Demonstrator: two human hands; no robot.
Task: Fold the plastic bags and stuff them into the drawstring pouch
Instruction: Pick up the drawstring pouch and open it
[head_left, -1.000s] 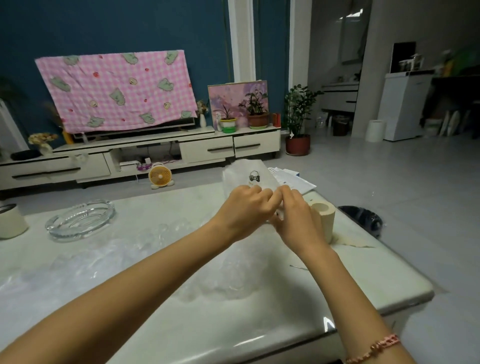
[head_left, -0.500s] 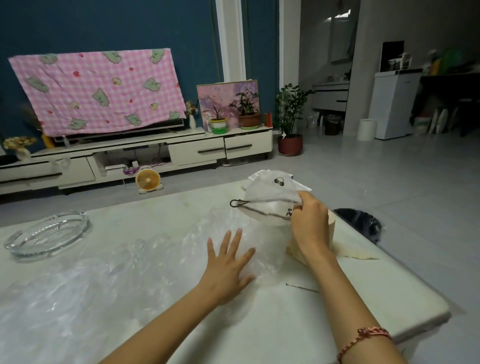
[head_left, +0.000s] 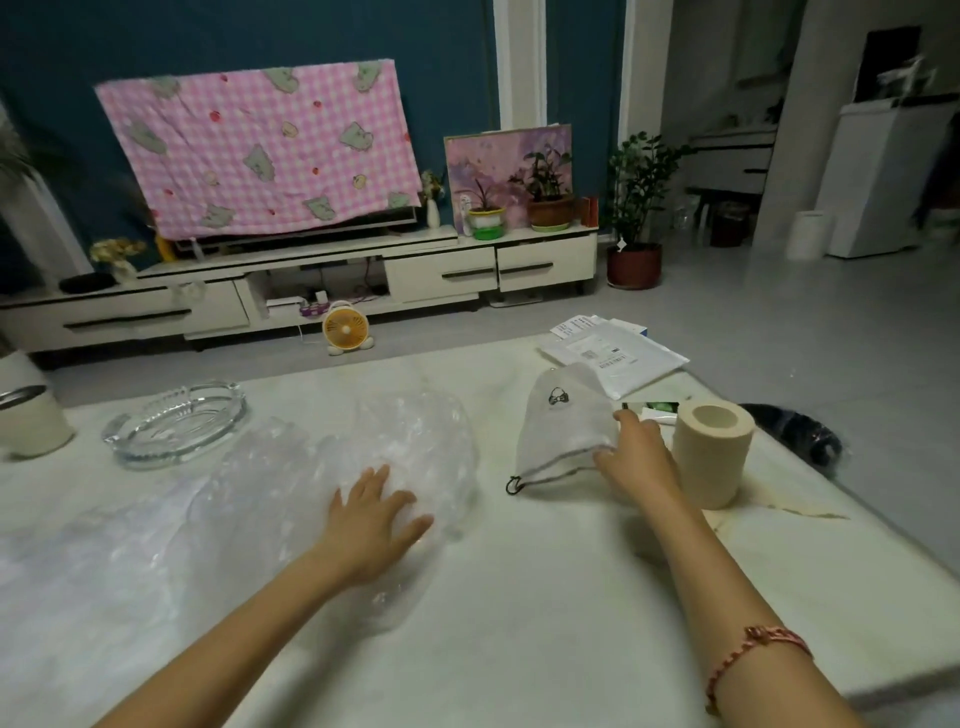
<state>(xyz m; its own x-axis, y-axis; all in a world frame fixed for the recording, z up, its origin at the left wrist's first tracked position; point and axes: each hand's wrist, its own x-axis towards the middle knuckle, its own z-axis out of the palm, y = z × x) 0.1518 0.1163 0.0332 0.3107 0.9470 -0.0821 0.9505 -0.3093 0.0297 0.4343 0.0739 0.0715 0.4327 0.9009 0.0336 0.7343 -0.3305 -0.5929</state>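
Observation:
A white mesh drawstring pouch (head_left: 563, 431) with a small black print and a dark cord lies on the pale table (head_left: 545, 613), right of centre. My right hand (head_left: 639, 460) holds its open rim at the right side, fingers curled over the edge. Crumpled clear plastic bags (head_left: 415, 436) spread across the table's middle and left. On their near right part rests my left hand (head_left: 371, 519), flat, with fingers spread.
A cream paper roll (head_left: 711, 447) stands just right of my right hand. White mailers and papers (head_left: 618, 353) lie at the far right corner. A glass ashtray (head_left: 174, 428) and a white cup (head_left: 28, 415) sit far left. The table edge runs close on the right.
My right hand has lowered the pouch from the air onto the table. The left hand left the pouch earlier and now presses flat on the plastic bags.

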